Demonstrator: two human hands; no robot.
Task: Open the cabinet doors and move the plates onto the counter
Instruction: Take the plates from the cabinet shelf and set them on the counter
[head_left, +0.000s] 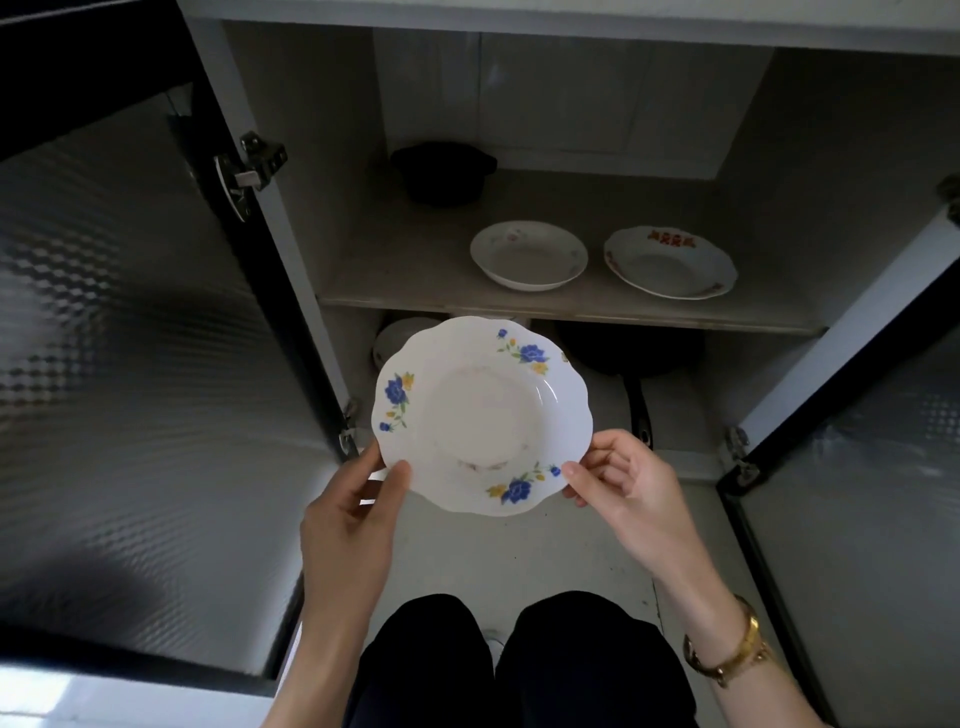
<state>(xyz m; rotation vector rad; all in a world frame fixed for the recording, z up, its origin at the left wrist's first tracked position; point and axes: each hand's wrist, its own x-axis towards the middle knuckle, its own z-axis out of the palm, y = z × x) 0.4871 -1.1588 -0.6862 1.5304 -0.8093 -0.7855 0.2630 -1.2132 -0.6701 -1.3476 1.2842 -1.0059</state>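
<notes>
A white scalloped plate with blue and yellow flowers (483, 415) is held in front of the open cabinet, clear of the shelves. My left hand (353, 514) pinches its lower left rim and my right hand (623, 488) pinches its lower right rim. On the upper shelf (415, 270) lie two more plates: a plain white one with faint flowers (529, 254) and, to its right, one with red markings (670, 262). Both cabinet doors stand open, the left door (130, 364) and the right door (857, 467).
A black pot (441, 171) sits at the back of the upper shelf. On the lower shelf, a dark pan (631, 353) with its handle toward me and a pale dish (395, 338) are partly hidden behind the held plate. My knees are below, over a pale floor (519, 551).
</notes>
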